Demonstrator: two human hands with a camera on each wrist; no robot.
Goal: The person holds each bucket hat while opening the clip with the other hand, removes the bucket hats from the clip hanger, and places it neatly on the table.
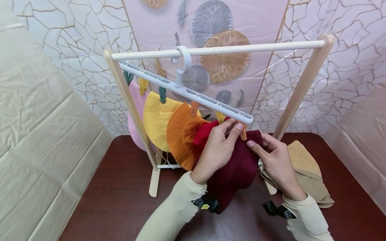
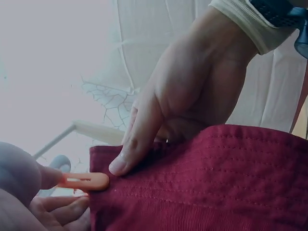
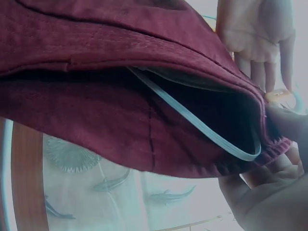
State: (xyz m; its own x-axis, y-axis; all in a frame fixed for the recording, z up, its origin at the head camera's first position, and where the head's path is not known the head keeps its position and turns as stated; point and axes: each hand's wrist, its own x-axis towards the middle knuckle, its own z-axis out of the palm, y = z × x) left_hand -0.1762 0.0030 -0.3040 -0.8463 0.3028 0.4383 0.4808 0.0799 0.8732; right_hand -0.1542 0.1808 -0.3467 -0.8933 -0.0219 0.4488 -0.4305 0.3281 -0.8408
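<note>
A maroon bucket hat (image 1: 238,164) hangs below the near end of a light-blue clip hanger (image 1: 211,101). My left hand (image 1: 217,147) pinches the orange clip (image 2: 89,181) at that end, and the clip's tip lies over the hat's edge in the left wrist view. Thumb and fingers of my right hand (image 1: 277,164) grip the same hat's edge just right of the clip. In the right wrist view the hat's opening shows, with a pale elastic band (image 3: 192,118) across it. Behind it a red hat (image 1: 202,134) is partly hidden by my left hand.
An orange hat (image 1: 182,134), a yellow hat (image 1: 155,120) and a pink hat (image 1: 137,100) hang farther along the hanger. Its hook sits on the white rod (image 1: 256,48) of a wooden rack. A tan hat (image 1: 304,160) lies on the dark table (image 1: 120,201) at right.
</note>
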